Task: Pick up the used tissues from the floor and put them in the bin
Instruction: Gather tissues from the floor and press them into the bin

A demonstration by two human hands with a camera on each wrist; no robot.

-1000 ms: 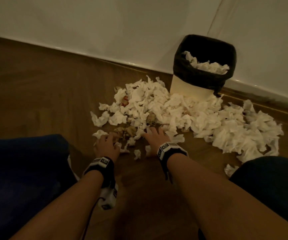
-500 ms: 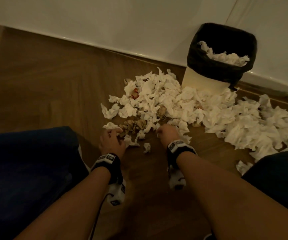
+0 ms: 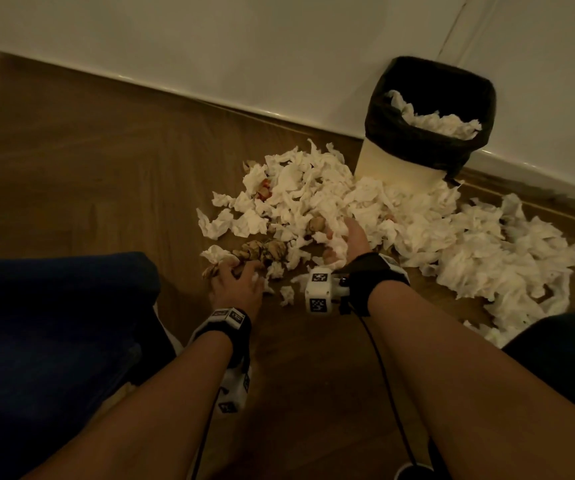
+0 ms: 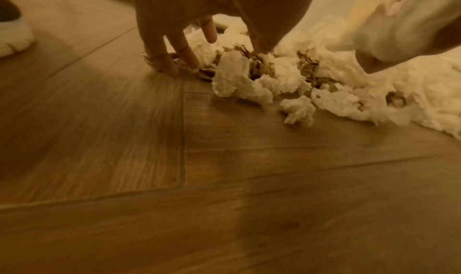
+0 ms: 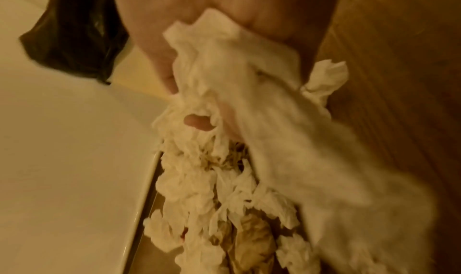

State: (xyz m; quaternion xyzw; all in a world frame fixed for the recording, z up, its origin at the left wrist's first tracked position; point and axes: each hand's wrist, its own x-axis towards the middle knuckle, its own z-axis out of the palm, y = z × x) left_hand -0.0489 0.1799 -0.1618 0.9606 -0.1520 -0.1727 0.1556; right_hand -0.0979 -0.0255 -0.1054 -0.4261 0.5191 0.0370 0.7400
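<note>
A wide heap of crumpled white tissues (image 3: pixel 414 230) covers the wooden floor in front of the bin (image 3: pixel 396 164), a white tub with a black liner that holds several tissues. Some brown-stained wads (image 3: pixel 261 249) lie at the heap's near edge. My left hand (image 3: pixel 235 277) reaches down on them with spread, fairly straight fingers (image 4: pixel 172 67); two tips touch the floor and the thumb presses into a brown wad (image 4: pixel 257 63). My right hand (image 3: pixel 344 240) is turned on its side just above the heap, fingers curled round a bunch of white tissues (image 5: pixel 224 67).
A white wall and skirting (image 3: pixel 244 109) run behind the bin. My knees in dark trousers sit at the left (image 3: pixel 54 341) and right (image 3: pixel 563 358). A white shoe (image 4: pixel 12 37) is at the left. Bare wooden floor (image 3: pixel 88 168) spreads to the left.
My right hand has rolled from palm-down to its side and risen from the floor with a bunch of tissues. The left hand stays at the brown wads, fingers now spread.
</note>
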